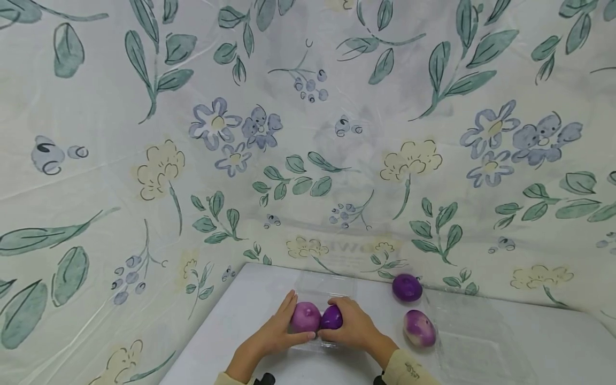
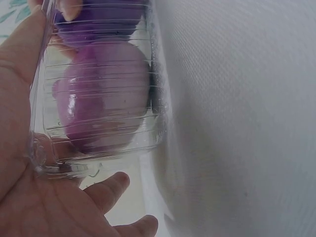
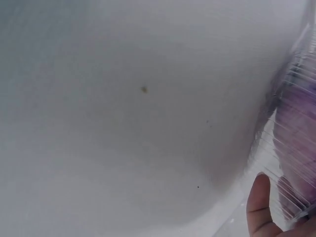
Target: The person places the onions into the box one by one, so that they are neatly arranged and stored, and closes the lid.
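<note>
I have both hands at the clear plastic box (image 2: 148, 136), which sits on the white table (image 1: 231, 315) with ribbed walls around two purple pieces. At its left end, the left hand (image 1: 274, 334) is spread wide, fingers fairly straight along one side and the thumb laid out along the other. Through my left wrist view I see that hand against the outside of the box; I can't tell how firmly it presses. The pinkish-purple ball (image 1: 306, 318), with a small knob on it, lies in the left part of the box.

In the right part of the box, just beside that ball, is the dark purple piece (image 1: 332, 318). The right hand (image 1: 353, 323) holds it, fingers curled over its far side and thumb at its near side. My right wrist view catches little of that grip, mostly table and part of the box wall.

To the right of the box lies a pink-and-cream mottled piece (image 1: 420, 328), and behind that, also to the box's right, a dark purple round piece (image 1: 407, 287). Farthest right of the box is a clear tray (image 1: 486, 337). A cloth printed with leaves and flowers (image 1: 308, 160) hangs behind the box.
</note>
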`<act>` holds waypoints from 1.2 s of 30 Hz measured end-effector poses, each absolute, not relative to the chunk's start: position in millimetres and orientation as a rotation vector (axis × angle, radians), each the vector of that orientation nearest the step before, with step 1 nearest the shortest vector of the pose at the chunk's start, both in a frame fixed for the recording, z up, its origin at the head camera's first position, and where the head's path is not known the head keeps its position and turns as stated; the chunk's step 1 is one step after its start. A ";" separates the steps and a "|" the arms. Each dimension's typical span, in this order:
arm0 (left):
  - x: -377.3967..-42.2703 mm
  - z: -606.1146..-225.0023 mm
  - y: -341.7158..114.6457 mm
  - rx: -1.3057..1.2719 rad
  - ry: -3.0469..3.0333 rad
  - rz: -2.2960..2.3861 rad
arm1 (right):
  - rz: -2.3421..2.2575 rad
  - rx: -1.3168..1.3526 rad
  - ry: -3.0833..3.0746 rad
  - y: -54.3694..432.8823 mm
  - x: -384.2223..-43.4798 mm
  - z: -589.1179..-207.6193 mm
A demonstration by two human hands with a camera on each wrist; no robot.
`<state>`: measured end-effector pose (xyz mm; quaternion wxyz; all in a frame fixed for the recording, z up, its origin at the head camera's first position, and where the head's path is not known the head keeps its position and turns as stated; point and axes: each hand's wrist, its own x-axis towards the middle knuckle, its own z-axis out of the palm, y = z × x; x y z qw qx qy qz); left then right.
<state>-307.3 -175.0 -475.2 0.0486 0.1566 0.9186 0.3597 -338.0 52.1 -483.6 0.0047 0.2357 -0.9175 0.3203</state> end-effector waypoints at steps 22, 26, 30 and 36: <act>-307.1 -477.2 -176.1 0.492 2.808 1.112 | 1.030 0.497 -2.638 73.3 -345.8 -470.7; -304.2 -482.5 -177.6 0.493 2.801 1.104 | 1.027 0.427 -2.651 77.5 -347.2 -480.1; -304.3 -483.3 -177.4 0.506 2.815 1.086 | 1.055 0.404 -2.642 81.6 -349.4 -484.4; -309.3 -480.1 -176.9 0.504 2.850 1.059 | 1.110 0.388 -2.589 84.7 -355.4 -482.3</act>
